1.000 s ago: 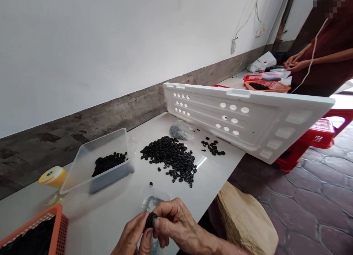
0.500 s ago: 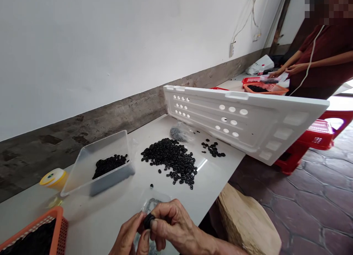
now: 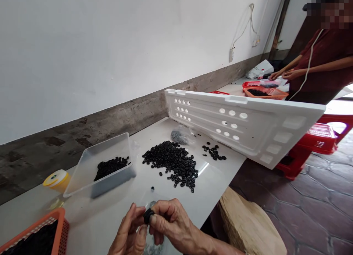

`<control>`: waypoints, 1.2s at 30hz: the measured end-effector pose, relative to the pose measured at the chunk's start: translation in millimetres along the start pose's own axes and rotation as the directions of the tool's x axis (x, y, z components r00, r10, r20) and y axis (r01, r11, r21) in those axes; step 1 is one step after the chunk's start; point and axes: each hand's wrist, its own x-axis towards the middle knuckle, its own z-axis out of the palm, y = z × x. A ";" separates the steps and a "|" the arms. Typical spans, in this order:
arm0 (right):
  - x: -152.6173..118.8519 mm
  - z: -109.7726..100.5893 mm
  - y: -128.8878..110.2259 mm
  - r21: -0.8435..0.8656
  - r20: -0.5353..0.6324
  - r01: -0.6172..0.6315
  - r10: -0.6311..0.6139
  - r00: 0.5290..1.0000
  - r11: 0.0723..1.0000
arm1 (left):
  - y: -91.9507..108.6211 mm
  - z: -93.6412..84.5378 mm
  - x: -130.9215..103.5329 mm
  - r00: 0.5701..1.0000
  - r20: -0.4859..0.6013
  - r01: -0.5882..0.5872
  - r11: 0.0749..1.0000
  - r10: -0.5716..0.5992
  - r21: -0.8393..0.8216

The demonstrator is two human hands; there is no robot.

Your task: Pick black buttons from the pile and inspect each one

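Note:
Between the thumb and fingers of my right hand [image 3: 176,222] is a small round black part [image 3: 148,216]. My left hand [image 3: 128,231] is just left of it, thumb and fingers apart, one fingertip close against the part; whether it touches I cannot tell. Beneath my hands sits a clear container [image 3: 151,245] of small greyish pieces, mostly hidden. A large pile of small black oval parts [image 3: 172,163] lies on the white table [image 3: 116,214] beyond my hands. One small dark piece [image 3: 152,188] rests alone nearer to me.
A translucent bin [image 3: 127,174] holds more black parts. Left are an orange basket [image 3: 62,233] and a yellow-lidded tub [image 3: 56,179]. Behind the pile lie a clear bag [image 3: 180,135] and loose parts [image 3: 213,152]. A white panel [image 3: 256,130] stands across the table; a co-worker [image 3: 328,63] is beyond.
My left thumb and fingers have spread and drawn back from the black part. My right hand keeps its pinch on it. The view has shifted slightly.

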 end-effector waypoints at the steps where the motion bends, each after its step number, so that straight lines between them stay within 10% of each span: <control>1: 0.3 0.3 0.2 0.008 0.000 -0.006 0.006 1.000 1.000 | -1.9 -0.1 0.1 0.997 0.014 0.071 0.996 -0.070 -0.055; 14: 8.6 4.0 19.5 -0.206 0.068 -0.049 0.065 0.996 0.977 | -8.6 -7.2 -7.0 0.980 -0.038 0.185 0.968 -0.194 -0.172; 20: 8.0 17.8 12.0 -0.517 0.033 0.284 -0.313 0.949 0.807 | -5.2 -29.4 -8.3 0.942 -0.060 0.322 0.938 -0.331 -0.124; 36: 11.2 15.7 4.1 -0.360 0.188 0.292 -0.238 0.953 0.886 | 12.8 -28.7 -13.6 0.844 -0.103 0.506 0.845 -0.527 -0.175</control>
